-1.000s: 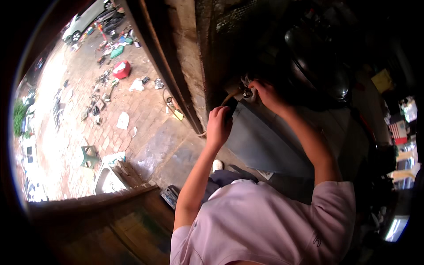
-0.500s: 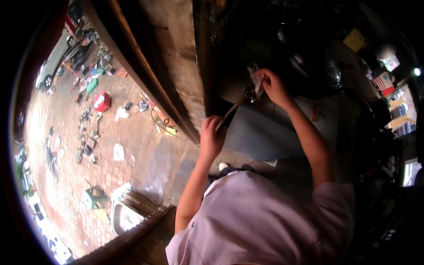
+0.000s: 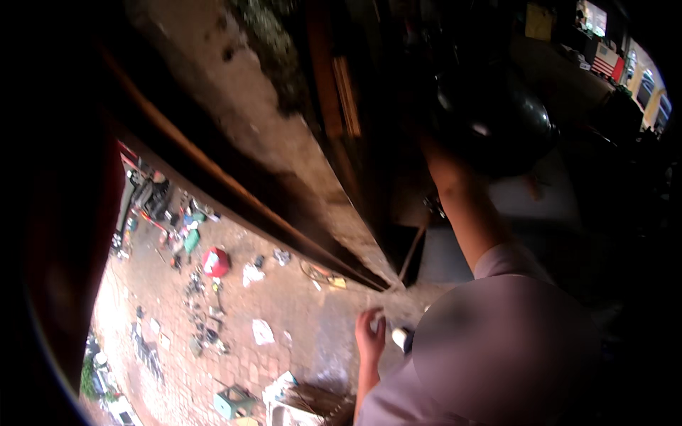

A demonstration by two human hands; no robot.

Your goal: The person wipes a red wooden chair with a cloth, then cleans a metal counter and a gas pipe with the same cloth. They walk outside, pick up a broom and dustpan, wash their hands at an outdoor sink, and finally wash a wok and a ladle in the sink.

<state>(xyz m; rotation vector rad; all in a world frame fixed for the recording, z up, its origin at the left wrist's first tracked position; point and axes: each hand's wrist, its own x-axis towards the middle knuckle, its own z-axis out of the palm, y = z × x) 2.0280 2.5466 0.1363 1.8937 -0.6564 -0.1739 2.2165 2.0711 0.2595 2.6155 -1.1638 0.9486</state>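
My left hand [image 3: 371,334] hangs low over the paved floor, apart from everything near it. Its fingers are loosely curled, with a gap between thumb and fingers and nothing visible in them. A thin brownish rod [image 3: 413,254] slants beside the grey box-like surface [image 3: 451,259], and no hand is on it. Small shiny metal fittings [image 3: 433,206] sit near the rod's upper end. My right forearm [image 3: 455,192] reaches over the grey surface into deep shadow. Darkness hides my right hand and anything it may hold or touch, close to a large glossy black rounded object [image 3: 518,117].
A rough wall edge [image 3: 320,177] and a long door-frame beam [image 3: 213,181] run down the left. Outside lie a red round object [image 3: 215,262], scattered parts and papers, a green stool [image 3: 234,402] and a sink [image 3: 288,414]. A shoe [image 3: 401,338] shows below.
My left hand has let go of the rod and dropped toward me. My right arm now reaches farther into the dark, and the pale crumpled piece it held is out of sight. The view has turned.
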